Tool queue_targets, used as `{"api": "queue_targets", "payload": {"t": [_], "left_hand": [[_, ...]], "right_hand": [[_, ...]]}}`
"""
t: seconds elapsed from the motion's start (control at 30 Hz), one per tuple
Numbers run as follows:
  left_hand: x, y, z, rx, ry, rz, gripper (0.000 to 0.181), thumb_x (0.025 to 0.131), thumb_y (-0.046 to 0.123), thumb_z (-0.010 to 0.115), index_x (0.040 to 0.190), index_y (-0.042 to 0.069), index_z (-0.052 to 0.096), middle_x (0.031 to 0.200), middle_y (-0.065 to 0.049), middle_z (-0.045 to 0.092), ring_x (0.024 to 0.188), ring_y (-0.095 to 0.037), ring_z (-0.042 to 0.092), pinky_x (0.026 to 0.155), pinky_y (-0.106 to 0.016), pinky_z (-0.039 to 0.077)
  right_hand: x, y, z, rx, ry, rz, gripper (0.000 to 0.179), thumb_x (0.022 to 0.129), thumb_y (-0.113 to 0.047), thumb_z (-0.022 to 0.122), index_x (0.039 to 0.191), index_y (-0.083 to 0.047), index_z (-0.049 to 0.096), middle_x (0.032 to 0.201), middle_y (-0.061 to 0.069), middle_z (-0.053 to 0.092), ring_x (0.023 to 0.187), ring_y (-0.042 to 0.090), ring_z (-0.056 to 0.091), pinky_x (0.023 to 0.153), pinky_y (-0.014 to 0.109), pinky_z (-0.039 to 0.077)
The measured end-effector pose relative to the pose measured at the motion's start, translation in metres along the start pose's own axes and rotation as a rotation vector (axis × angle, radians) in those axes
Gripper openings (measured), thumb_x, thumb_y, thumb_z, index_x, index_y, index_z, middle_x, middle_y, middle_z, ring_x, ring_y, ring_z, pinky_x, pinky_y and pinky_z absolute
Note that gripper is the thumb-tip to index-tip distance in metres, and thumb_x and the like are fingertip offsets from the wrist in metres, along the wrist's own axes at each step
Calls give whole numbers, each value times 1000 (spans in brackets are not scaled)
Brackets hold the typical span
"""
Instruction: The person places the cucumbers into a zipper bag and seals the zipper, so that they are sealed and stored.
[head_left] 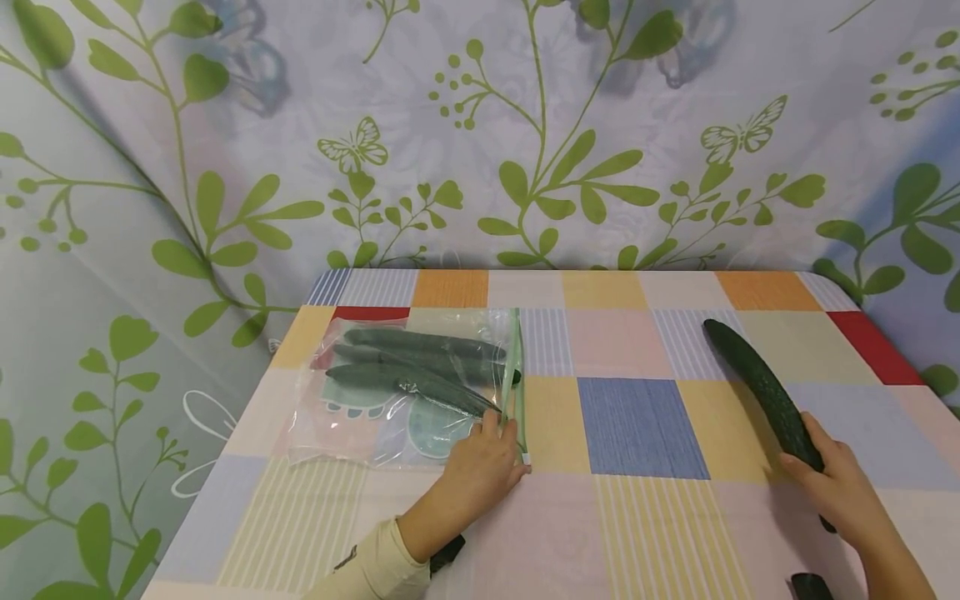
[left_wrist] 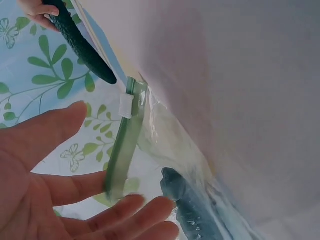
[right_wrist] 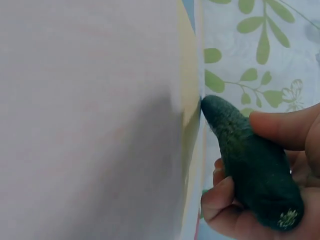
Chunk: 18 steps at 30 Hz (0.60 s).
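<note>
On the table's left half lies a clear zip bag [head_left: 390, 435] with several cucumbers [head_left: 405, 385] inside. Its green zip edge [left_wrist: 121, 150], fitted with a white slider [left_wrist: 126, 105], faces right. My left hand [head_left: 483, 458] is at the near corner of that edge. In the left wrist view its thumb stands well apart and its outstretched fingers [left_wrist: 80, 187] touch the green strip. On the right, my right hand [head_left: 843, 483] grips a long, dark green cucumber [head_left: 765, 392] near its lower end, tilted with the far tip pointing up and left. The right wrist view shows thumb and fingers wrapped round this cucumber [right_wrist: 260, 175].
A patchwork-patterned cloth [head_left: 645, 429] covers the table. Behind it hangs a curtain [head_left: 585, 108] with green leaves and butterflies. Dark wrist-camera parts show by the left sleeve [head_left: 382, 562] and below the right forearm.
</note>
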<state>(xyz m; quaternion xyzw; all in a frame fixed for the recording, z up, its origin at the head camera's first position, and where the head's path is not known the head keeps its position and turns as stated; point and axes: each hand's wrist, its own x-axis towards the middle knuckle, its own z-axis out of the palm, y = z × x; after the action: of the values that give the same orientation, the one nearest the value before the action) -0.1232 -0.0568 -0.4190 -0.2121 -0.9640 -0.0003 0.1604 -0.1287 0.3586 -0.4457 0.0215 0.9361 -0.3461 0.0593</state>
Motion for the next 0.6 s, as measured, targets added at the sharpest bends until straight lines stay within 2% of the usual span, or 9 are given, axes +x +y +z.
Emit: {"api": "queue_targets", "payload": {"t": [0.1,0.27,0.33,0.4,0.43,0.5,0.57,0.6], "left_hand": [[-1,0,-1,27,-2,1,48,69,46,73,91,6,57,85,-8,47,64,-16,53,42,-25,43],[0,-1,-4,4,-33,3,47,71,44,73,94,6,57,87,-8,45,61,-14,53,41,-24,42],[1,-1,-5,-19,-38,5,47,71,42,73,96,6,57,88,-8,44,60,-14,53,41,-23,42],[2,-1,-7,-41,-30,9,47,72,40,73,98,5,57,89,-9,43,59,-14,54,41,-23,42],[2,-1,-7,-55,-26,10,47,72,39,74,100,5,57,90,-9,43,60,-15,54,41,-23,42],[2,-1,-8,-75,-12,16,49,72,37,74,103,4,57,91,-10,42,61,-15,55,42,-23,43],[1,-2,-9,-83,1,21,50,72,35,75,106,3,57,92,-11,42,63,-16,56,43,-23,44],[1,-2,-9,-88,3,21,51,72,35,75,107,3,57,93,-11,42,63,-16,56,44,-23,44]], "right_hand": [[-2,1,0,53,-24,6,69,98,-23,38,142,0,-10,123,52,11,110,63,20,82,68,23],[-3,2,4,132,-28,1,69,98,-24,39,143,-6,-10,128,50,7,117,65,11,90,72,13],[-5,3,6,151,-15,-19,68,98,-22,40,145,-10,-8,131,47,7,122,60,6,94,71,8],[-7,4,10,166,-7,-56,67,97,-20,41,146,-14,-4,139,42,5,130,49,-2,98,68,2],[-8,4,11,171,-7,-75,66,97,-20,42,146,-16,-2,146,31,3,133,40,-5,100,65,-2],[-10,3,14,191,-21,-106,65,97,-20,42,147,-20,0,152,0,-2,135,22,-11,101,64,-6],[-10,0,16,215,-48,-140,64,97,-19,42,147,-22,3,143,-26,0,133,5,-11,102,62,-9],[-11,-2,16,206,-58,-157,63,97,-19,43,147,-23,4,136,-34,3,130,-3,-9,108,53,-6]]}}
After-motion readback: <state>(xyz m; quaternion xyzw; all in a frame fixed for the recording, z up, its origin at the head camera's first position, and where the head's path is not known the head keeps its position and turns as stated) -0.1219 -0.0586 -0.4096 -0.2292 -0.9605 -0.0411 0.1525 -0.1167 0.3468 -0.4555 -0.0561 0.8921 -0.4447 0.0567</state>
